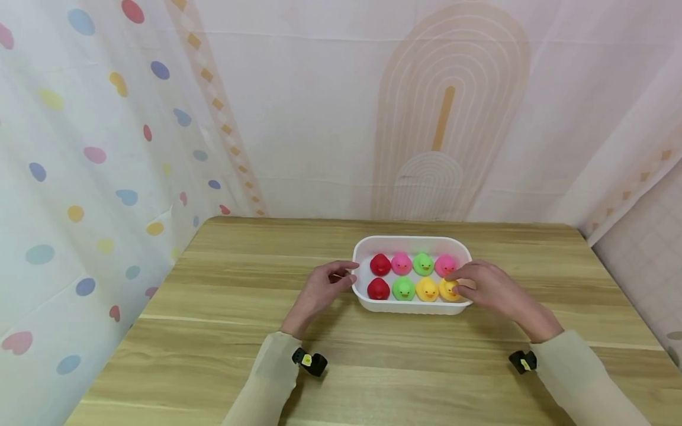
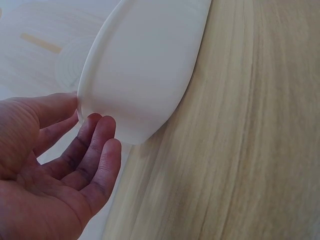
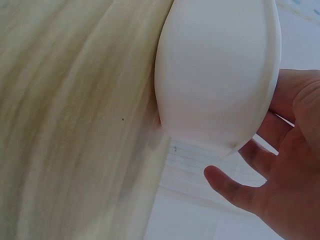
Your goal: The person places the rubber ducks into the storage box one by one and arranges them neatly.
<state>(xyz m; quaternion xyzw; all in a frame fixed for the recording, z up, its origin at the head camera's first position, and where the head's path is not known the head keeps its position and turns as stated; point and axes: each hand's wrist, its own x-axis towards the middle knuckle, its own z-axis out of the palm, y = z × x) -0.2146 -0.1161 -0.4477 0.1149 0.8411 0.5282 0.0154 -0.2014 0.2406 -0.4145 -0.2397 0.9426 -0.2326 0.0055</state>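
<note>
A white plastic tub (image 1: 412, 308) stands on the table, with several small rubber ducks in two rows inside. Against its left end, my left hand (image 1: 322, 285) touches the rim with relaxed fingertips; the left wrist view has these fingers (image 2: 102, 135) beside the outer wall. My right hand (image 1: 490, 287) reaches over the right end and pinches the front-right yellow duck (image 1: 446, 291), partly covering it. Another yellow duck (image 1: 427, 289), a green duck (image 1: 403, 289) and a red duck (image 1: 378, 289) complete the front row. In the right wrist view, the tub wall (image 3: 215, 75) hides the right fingertips.
Behind stand a red duck (image 1: 380, 264), two pink ducks, one at the right (image 1: 445, 264), and a green duck (image 1: 423, 264). The wooden table (image 1: 213, 331) reaches back to a patterned curtain (image 1: 309, 118). Both sleeves carry black wrist straps.
</note>
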